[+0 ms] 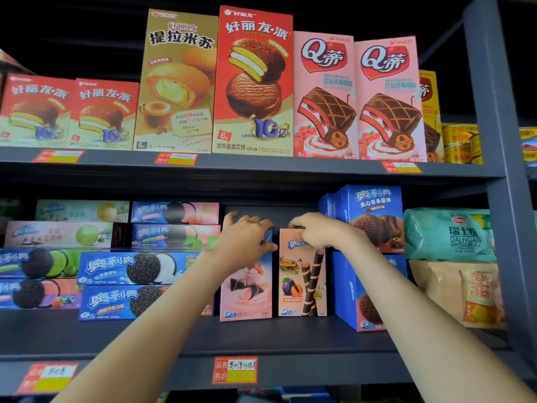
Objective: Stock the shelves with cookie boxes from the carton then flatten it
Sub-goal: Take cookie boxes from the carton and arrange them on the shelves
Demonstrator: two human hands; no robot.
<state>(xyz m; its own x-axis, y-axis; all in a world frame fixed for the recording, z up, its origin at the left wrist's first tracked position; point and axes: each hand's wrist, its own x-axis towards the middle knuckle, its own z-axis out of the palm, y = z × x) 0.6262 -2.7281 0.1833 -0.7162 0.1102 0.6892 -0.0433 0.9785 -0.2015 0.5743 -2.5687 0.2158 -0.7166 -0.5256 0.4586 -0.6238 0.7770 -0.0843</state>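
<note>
Two upright cookie boxes stand side by side on the lower shelf (261, 333). The pink and blue box (247, 292) is on the left; my left hand (247, 239) grips its top. The peach box with wafer rolls (302, 283) is on the right; my right hand (316, 231) holds its top edge with curled fingers. The carton is out of view.
Flat blue cookie packs (130, 269) are stacked to the left, tall blue boxes (369, 216) to the right, then bagged rolls (447, 234). The upper shelf (261, 167) carries red, tan and pink pie boxes. A dark upright post (499, 141) bounds the right side.
</note>
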